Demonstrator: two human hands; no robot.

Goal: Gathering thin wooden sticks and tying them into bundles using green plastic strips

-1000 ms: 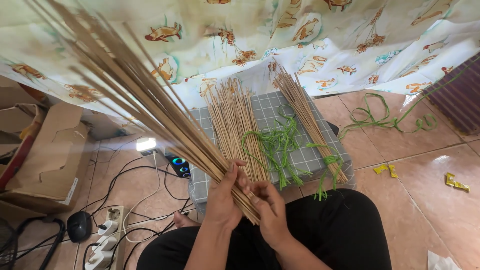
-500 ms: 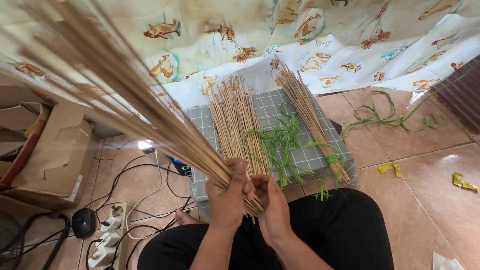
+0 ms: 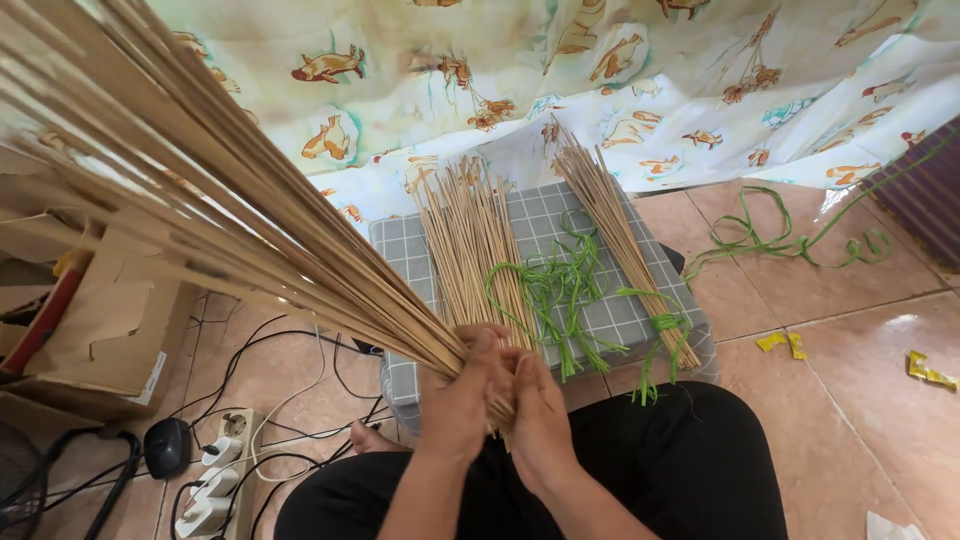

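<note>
Together, left hand point(image 3: 458, 395) and right hand point(image 3: 537, 415) fingers grip the stick bundle point(image 3: 230, 230) beside the cushion's point(image 3: 540, 215) edge.

— How many bundles of sticks do you have?
— I hold one bundle point(image 3: 200, 200) in my two hands; two lie on the one grey cushion point(image 3: 400, 250).
</note>
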